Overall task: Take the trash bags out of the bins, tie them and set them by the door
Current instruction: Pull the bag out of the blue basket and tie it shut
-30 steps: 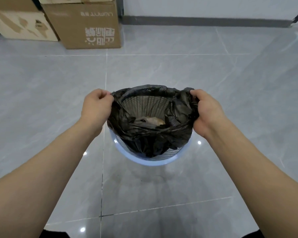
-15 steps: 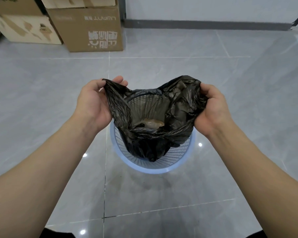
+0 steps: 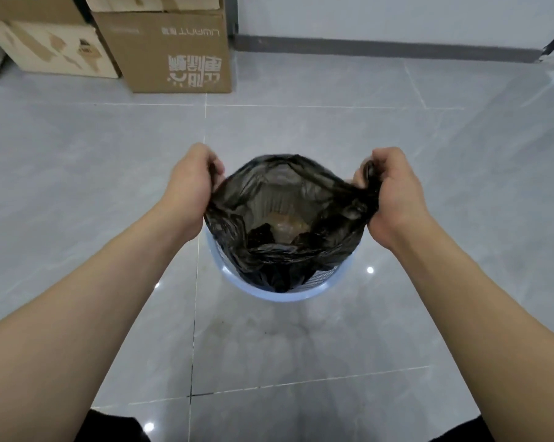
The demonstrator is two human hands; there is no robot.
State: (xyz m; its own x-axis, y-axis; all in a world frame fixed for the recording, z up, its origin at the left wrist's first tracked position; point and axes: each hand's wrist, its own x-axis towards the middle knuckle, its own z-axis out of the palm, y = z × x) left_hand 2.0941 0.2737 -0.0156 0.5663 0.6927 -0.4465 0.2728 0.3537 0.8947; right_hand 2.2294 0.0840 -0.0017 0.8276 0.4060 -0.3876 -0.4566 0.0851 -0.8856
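A black trash bag [image 3: 330,215] hangs open between my hands, its mouth stretched wide, with brownish trash [image 3: 285,228] at its bottom. My left hand [image 3: 191,183] grips the bag's left edge. My right hand [image 3: 393,189] grips the bunched right edge. The bag's lower part still sits inside a light blue mesh bin [image 3: 282,296] on the floor, which shows only as a rim below the bag.
Stacked cardboard boxes [image 3: 173,49] stand against the wall at the far left. A dark baseboard [image 3: 387,47] runs along the white wall behind. Grey glossy floor tiles [image 3: 460,138] surround the bin on all sides.
Both hands have pulled the bag's rim off the bin and lifted it upward. The bag's mouth has spread wider and now covers most of the bin.
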